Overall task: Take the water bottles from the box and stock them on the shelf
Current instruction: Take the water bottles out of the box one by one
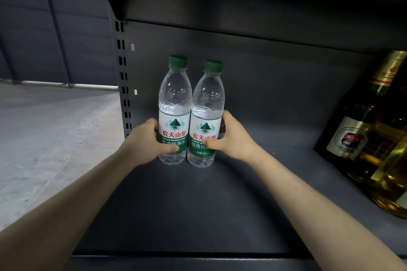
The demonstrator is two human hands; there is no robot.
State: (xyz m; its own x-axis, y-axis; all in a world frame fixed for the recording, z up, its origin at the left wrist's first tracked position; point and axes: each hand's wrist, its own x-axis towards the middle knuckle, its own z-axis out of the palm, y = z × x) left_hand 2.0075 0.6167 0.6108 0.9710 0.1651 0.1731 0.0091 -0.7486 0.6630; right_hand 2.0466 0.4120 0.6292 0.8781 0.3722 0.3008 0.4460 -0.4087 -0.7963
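Note:
Two clear water bottles with green caps and green-and-white labels stand upright side by side, touching, at the back left of the dark grey shelf [198, 204]. My left hand [146, 138] grips the left bottle [174, 103] low on its label. My right hand [231, 138] grips the right bottle [208, 108] the same way, thumb across the label. Both bottle bases sit on the shelf board. The box is out of view.
Several amber glass bottles [361, 134] with gold foil necks stand at the right end of the shelf. A slotted metal upright [123, 86] borders the shelf on the left, with concrete floor [44, 138] beyond. Another shelf board hangs overhead.

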